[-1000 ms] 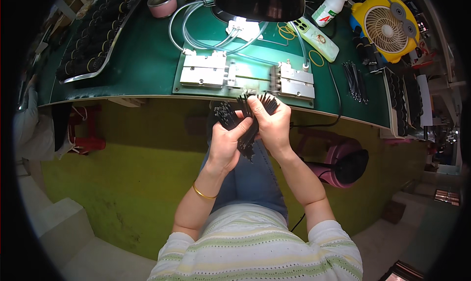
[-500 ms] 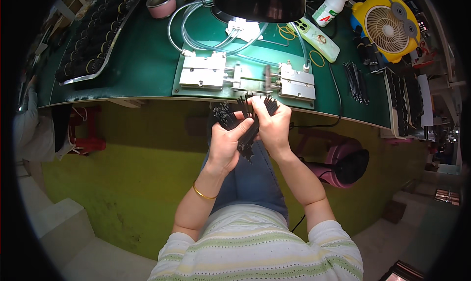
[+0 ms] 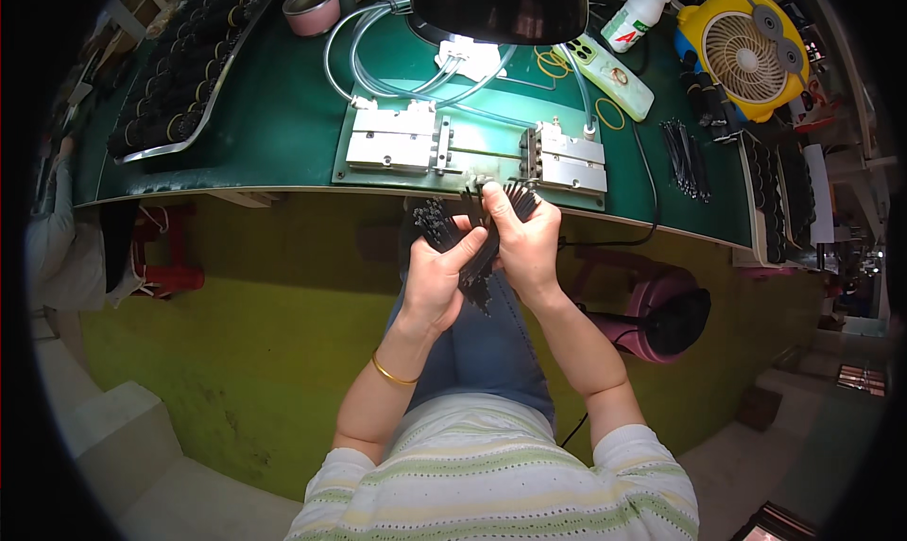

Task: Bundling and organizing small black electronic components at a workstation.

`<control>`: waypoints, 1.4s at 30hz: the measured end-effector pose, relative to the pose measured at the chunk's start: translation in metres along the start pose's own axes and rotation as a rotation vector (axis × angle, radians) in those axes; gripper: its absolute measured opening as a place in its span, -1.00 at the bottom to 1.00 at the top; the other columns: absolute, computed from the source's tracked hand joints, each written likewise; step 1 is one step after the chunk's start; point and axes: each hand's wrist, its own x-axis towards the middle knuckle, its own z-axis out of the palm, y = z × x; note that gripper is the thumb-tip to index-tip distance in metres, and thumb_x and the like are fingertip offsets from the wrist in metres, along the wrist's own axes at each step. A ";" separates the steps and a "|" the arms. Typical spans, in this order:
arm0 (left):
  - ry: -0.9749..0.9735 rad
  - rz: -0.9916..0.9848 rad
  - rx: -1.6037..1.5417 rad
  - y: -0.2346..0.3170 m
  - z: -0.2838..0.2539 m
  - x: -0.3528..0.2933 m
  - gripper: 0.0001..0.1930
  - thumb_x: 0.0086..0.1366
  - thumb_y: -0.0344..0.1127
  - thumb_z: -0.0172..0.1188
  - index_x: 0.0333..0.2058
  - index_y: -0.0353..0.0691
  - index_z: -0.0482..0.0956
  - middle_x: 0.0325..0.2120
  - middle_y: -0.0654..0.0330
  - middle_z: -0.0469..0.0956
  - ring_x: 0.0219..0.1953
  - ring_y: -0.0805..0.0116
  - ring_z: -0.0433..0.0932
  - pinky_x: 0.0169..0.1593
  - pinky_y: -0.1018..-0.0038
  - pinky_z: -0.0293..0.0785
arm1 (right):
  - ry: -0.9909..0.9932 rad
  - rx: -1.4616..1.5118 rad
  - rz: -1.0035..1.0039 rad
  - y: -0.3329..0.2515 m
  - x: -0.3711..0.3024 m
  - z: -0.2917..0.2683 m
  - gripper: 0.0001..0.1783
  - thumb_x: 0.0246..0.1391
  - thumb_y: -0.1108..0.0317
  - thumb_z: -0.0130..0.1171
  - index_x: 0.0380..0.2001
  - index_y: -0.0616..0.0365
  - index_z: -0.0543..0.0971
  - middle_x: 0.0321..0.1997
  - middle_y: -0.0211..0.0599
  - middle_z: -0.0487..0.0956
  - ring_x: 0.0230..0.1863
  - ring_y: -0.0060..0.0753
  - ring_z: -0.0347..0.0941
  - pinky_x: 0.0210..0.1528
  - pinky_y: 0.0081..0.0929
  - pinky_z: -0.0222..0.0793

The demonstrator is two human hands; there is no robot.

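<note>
My left hand (image 3: 436, 274) is closed round a bundle of thin black cable-like strands (image 3: 480, 267), its thumb lying across them. Beside it, my right hand (image 3: 530, 248) grips the same bundle's right part, with thumb and fingers near the upper ends. The strands fan out above both hands, and their lower ends hang between my wrists. Just beyond my fingertips, at the table edge, sits a metal fixture with a left silver block (image 3: 392, 140) and a right silver block (image 3: 570, 161), their dark jaws apart. What my right fingertips pinch is too small to tell.
Clear tubes (image 3: 354, 54) loop behind the fixture under a black lamp (image 3: 501, 7). On the green table (image 3: 274, 116) are a tray of black bundles (image 3: 170, 97), a pink tin (image 3: 312, 12), a phone (image 3: 614, 80), loose black strands (image 3: 687, 160), a white bottle (image 3: 635, 19) and a yellow fan (image 3: 746, 54).
The fixture's two jaws have drawn apart, the left one leftward and the right one rightward. My hands and the bundle have hardly moved; the right thumb shifted slightly.
</note>
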 end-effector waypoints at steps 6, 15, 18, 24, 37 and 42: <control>-0.001 0.000 0.024 0.003 0.002 -0.002 -0.91 0.12 -0.54 0.07 -0.36 -0.39 0.44 -0.47 0.15 0.49 -0.48 0.43 0.49 -0.41 0.52 0.50 | -0.007 -0.036 -0.029 -0.002 -0.002 0.002 -0.80 0.01 0.33 0.06 -0.54 0.26 0.51 -0.64 -0.27 0.54 -0.73 -0.68 0.40 -0.85 -0.76 0.15; -0.001 0.000 0.044 0.003 0.001 0.001 -0.92 0.11 -0.54 0.07 -0.38 -0.39 0.44 -0.48 0.14 0.49 -0.49 0.42 0.50 -0.42 0.51 0.50 | 0.018 0.035 0.033 0.001 0.000 0.003 -0.81 0.00 0.35 0.05 -0.52 0.27 0.52 -0.65 -0.29 0.53 -0.71 -0.65 0.42 -0.86 -0.76 0.14; -0.015 0.003 0.042 0.002 0.000 0.002 -0.93 0.11 -0.54 0.08 -0.39 -0.38 0.43 -0.49 0.14 0.49 -0.49 0.42 0.49 -0.42 0.51 0.50 | 0.020 0.016 0.030 0.004 0.002 0.000 -0.82 -0.01 0.36 0.06 -0.55 0.25 0.52 -0.67 -0.31 0.52 -0.68 -0.62 0.46 -0.86 -0.75 0.14; -0.002 -0.015 0.022 0.003 0.001 0.001 -0.94 0.11 -0.54 0.08 -0.40 -0.37 0.43 -0.50 0.16 0.48 -0.50 0.41 0.49 -0.41 0.52 0.50 | 0.014 0.029 0.039 0.000 0.001 0.001 -0.82 -0.01 0.36 0.08 -0.58 0.24 0.51 -0.69 -0.40 0.48 -0.73 -0.68 0.39 -0.85 -0.76 0.11; -0.022 -0.011 0.016 0.003 0.001 -0.002 -0.94 0.11 -0.53 0.08 -0.40 -0.36 0.43 -0.48 0.16 0.48 -0.50 0.40 0.50 -0.42 0.50 0.51 | 0.036 -0.023 0.000 -0.009 -0.005 0.005 -0.80 -0.01 0.34 0.08 -0.58 0.26 0.53 -0.71 -0.49 0.44 -0.77 -0.77 0.25 -0.83 -0.74 0.09; 0.004 -0.006 0.030 0.001 0.002 0.001 -0.95 0.11 -0.54 0.08 -0.41 -0.36 0.43 -0.50 0.15 0.48 -0.50 0.40 0.50 -0.42 0.50 0.51 | 0.049 -0.007 0.000 -0.007 -0.003 0.004 -0.79 -0.02 0.36 0.07 -0.60 0.27 0.52 -0.73 -0.50 0.42 -0.79 -0.77 0.23 -0.84 -0.74 0.05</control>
